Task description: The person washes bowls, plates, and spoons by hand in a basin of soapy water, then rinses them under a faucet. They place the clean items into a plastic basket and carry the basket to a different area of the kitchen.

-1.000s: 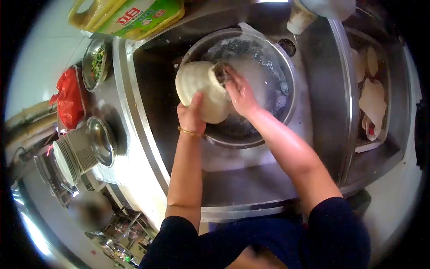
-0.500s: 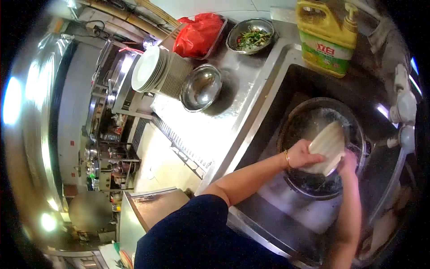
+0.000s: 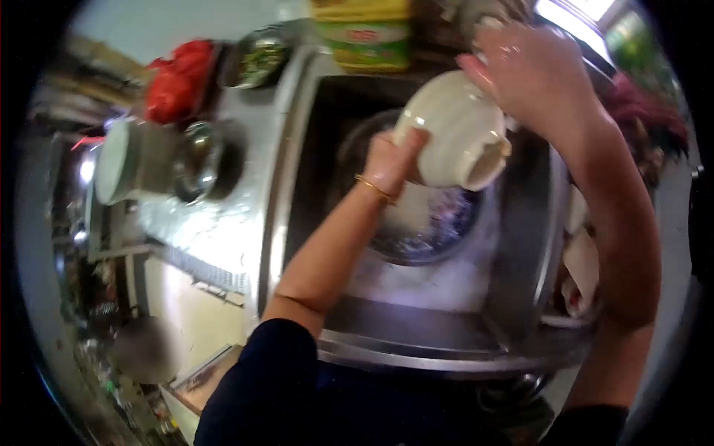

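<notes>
My left hand grips a cream ceramic bowl by its side, thumb on the outside. The bowl is lifted above the sink and tipped with its mouth toward the right. My right hand is raised at the bowl's upper edge, fingers spread, touching or just off the rim; I cannot tell which. Below the bowl a round metal basin with soapy water sits in the steel sink.
A yellow-green detergent jug stands behind the sink. On the left counter are a red plastic bag, a metal dish of greens, a stack of white plates and a steel bowl. Washed white dishes lie right of the sink.
The bowl has been lifted out of the basin and tipped. My right hand has left the bowl's underside and risen to its top edge. The camera swung back to the right.
</notes>
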